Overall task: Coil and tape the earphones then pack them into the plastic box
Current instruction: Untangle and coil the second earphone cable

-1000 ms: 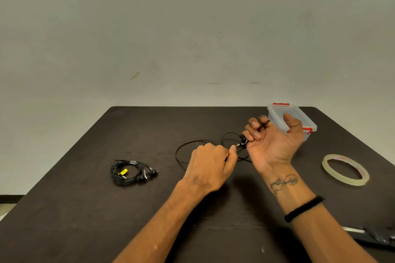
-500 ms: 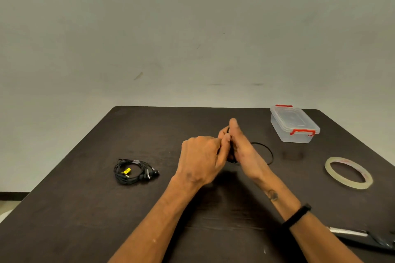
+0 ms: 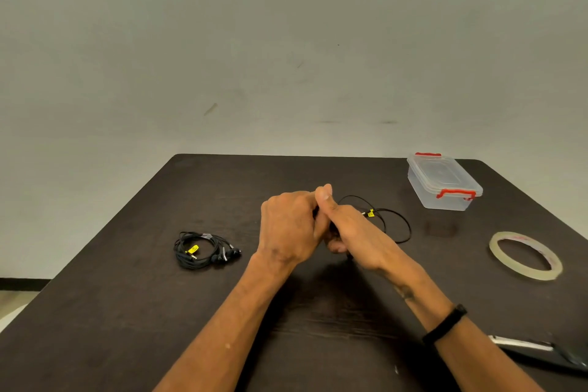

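My left hand (image 3: pixel 288 227) and my right hand (image 3: pixel 356 232) meet at the table's middle, both closed on a black earphone cable (image 3: pixel 396 221). Its loose loops trail to the right of my right hand, with a yellow tag near the plug. The part inside my fingers is hidden. A second pair of black earphones (image 3: pixel 203 250) lies coiled on the left, apart from both hands. The clear plastic box (image 3: pixel 444 181) with red clips stands shut at the back right. A roll of clear tape (image 3: pixel 525 255) lies flat on the right.
The dark table (image 3: pixel 127 312) ends at a pale wall behind. Scissors (image 3: pixel 541 352) lie near the front right corner, beside my right forearm. A black band circles my right wrist.
My right hand turned over from palm-up and closed against my left hand. The loose cable loops shifted from the left of my hands to the right side.
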{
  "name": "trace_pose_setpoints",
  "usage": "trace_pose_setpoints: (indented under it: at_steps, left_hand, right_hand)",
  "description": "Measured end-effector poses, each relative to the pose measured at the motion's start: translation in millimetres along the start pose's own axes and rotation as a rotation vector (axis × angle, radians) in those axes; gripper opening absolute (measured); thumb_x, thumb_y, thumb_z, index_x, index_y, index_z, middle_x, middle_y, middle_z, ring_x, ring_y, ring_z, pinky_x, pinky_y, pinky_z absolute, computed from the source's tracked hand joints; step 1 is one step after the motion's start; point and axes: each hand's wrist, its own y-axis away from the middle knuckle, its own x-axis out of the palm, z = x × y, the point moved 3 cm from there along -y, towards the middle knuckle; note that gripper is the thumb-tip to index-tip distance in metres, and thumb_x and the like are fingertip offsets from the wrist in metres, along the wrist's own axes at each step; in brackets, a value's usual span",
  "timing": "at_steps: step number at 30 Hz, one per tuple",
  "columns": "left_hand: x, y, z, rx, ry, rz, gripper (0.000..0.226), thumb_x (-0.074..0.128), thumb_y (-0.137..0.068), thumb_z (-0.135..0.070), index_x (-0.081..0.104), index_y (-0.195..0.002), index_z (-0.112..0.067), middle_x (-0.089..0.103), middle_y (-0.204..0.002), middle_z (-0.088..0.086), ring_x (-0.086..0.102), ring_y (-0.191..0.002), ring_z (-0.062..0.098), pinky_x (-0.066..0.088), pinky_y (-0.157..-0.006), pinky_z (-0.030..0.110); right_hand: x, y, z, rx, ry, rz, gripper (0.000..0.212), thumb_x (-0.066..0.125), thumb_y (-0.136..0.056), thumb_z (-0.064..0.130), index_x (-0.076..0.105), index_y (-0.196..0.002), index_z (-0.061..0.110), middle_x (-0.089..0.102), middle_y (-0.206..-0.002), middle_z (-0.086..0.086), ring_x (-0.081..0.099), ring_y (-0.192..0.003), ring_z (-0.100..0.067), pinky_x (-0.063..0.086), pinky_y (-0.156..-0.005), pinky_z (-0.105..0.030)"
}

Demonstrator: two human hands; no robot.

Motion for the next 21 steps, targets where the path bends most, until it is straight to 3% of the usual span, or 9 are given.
trace_pose_setpoints:
  at_steps: [3,8,12,17,19,21]
  left_hand:
    - [-0.3,-3.7,8.9,-0.103,0.063,-0.016,0.064,0.040,-0.106,-0.050,0.049,-0.054,-0.015,0.046,-0.044,-0.004,0.046,-0.041,0.020,0.039,-0.046,0.034]
    - [2.4,-4.3,10.3,-0.224,0.287,-0.036,0.071,0.048,-0.110,-0.042,0.034,-0.047,-0.012,0.033,-0.038,0.003,0.032,-0.037,0.022,0.025,-0.044,0.031]
    - [7.4,-4.2,11.6,-0.308,0.403,-0.004,0.075,0.044,-0.110,-0.045,0.034,-0.046,-0.007,0.032,-0.039,-0.001,0.028,-0.038,0.013,0.024,-0.045,0.030]
    - [20.8,2.1,18.2,-0.389,0.399,0.122,0.074,0.046,-0.108,-0.051,0.047,-0.050,-0.005,0.047,-0.042,0.009,0.039,-0.042,0.018,0.034,-0.047,0.040]
    - [22.8,4.0,13.5,-0.373,0.336,0.245,0.062,0.053,-0.106,-0.040,0.054,-0.053,-0.008,0.061,-0.052,0.014,0.047,-0.047,0.020,0.040,-0.052,0.039]
    - [21.6,6.7,4.5,-0.337,0.203,0.353,0.047,0.060,-0.097,-0.017,0.045,-0.052,-0.017,0.068,-0.066,0.018,0.053,-0.057,0.026,0.042,-0.059,0.039]
  right_hand:
    - [0.5,0.2,1.4,0.089,-0.184,0.121,0.082,0.017,-0.087,0.093,0.047,-0.066,0.020,0.032,-0.061,0.001,0.022,-0.050,-0.011,0.023,-0.052,-0.026]
    - [-0.1,3.3,-3.6,0.178,-0.533,0.389,0.084,0.013,-0.088,0.093,0.040,-0.066,0.016,0.029,-0.051,-0.001,0.011,-0.048,-0.016,0.005,-0.056,-0.039]
    - [-5.7,4.8,0.2,0.133,-0.859,0.506,0.085,0.016,-0.089,0.092,0.041,-0.074,0.012,0.038,-0.056,-0.005,0.017,-0.052,-0.020,0.014,-0.055,-0.035]
    - [-12.8,4.3,7.0,-0.003,-1.161,0.523,0.087,0.019,-0.091,0.091,0.047,-0.083,0.009,0.057,-0.072,-0.016,0.042,-0.061,-0.025,0.035,-0.059,-0.035]
    - [-16.3,2.5,6.8,-0.042,-1.245,0.493,0.090,0.026,-0.090,0.091,0.054,-0.089,0.006,0.061,-0.081,-0.019,0.049,-0.067,-0.027,0.044,-0.064,-0.036]
    - [-19.8,0.8,5.3,-0.054,-1.321,0.414,0.094,0.033,-0.089,0.090,0.060,-0.099,0.002,0.065,-0.091,-0.023,0.059,-0.075,-0.030,0.051,-0.071,-0.039]
